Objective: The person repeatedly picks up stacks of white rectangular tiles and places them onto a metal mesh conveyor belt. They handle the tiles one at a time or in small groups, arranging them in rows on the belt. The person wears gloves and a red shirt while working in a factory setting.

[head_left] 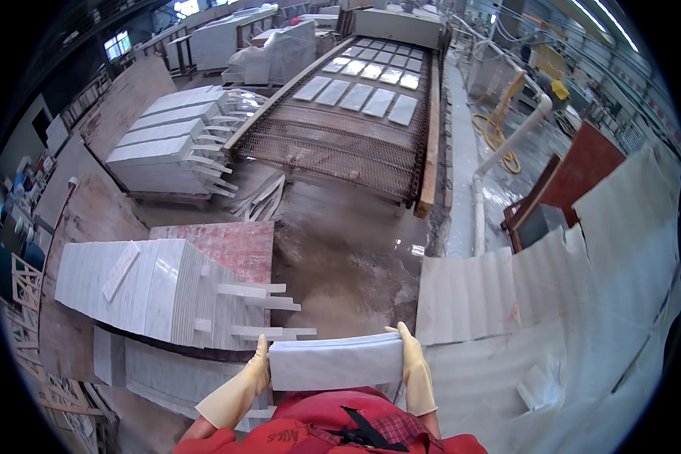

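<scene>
Between my two gloved hands is a short stack of white stone tiles (337,365), held upright on its long edge in front of my red clothing. My left hand (258,365), in a cream rubber glove, presses on the stack's left end. The right hand (414,363), gloved the same way, grips the opposite end, thumb over the top edge. Left of my left hand stands a long row of stone tiles (129,284) packed on edge, with pale strips (268,333) jutting from its right side. One loose strip (121,271) lies across that row.
Ahead, a mesh conveyor (333,151) with wooden side rails carries several rows of wet tiles (356,97). Another tile stack (163,144) with strips stands on a pallet at the far left. Pale corrugated sheeting (492,303) covers the right side, near a white pipe (478,216). The floor (333,250) is wet.
</scene>
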Demonstrator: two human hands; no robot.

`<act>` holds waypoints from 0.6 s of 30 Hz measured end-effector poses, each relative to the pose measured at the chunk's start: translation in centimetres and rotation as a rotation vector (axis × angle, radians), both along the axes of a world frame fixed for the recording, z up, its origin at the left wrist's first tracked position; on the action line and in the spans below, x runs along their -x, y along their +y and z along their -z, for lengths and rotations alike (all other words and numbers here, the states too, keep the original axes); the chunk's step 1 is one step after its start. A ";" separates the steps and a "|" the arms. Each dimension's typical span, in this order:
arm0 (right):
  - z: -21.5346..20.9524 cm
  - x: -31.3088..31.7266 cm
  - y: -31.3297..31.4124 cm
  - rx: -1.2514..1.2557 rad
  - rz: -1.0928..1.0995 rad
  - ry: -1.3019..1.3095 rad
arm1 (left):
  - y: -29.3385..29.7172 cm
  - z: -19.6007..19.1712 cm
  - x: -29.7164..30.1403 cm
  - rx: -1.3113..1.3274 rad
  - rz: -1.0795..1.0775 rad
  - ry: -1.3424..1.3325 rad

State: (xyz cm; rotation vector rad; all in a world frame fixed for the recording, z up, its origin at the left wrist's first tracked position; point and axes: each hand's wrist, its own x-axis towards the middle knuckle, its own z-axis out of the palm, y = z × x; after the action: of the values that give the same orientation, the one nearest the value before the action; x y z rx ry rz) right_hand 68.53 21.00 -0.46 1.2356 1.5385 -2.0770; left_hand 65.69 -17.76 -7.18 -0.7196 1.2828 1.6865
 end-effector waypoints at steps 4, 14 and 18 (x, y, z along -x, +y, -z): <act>1.6 10.2 1.7 0.001 -0.116 -0.016 | 1.8 -2.5 5.9 0.017 -0.021 -0.039; 2.4 36.7 1.9 -0.064 -0.226 -0.072 | 2.8 1.3 29.7 -0.023 -0.339 0.004; 0.7 45.7 2.6 -0.100 -0.261 -0.041 | 4.1 -1.1 38.0 -0.035 -0.396 -0.031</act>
State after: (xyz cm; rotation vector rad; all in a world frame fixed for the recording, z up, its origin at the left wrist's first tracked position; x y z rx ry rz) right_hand 22.80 23.61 -1.12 1.0380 1.7016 -1.8198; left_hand 27.66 -13.67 -6.06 -1.0254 1.1374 1.9966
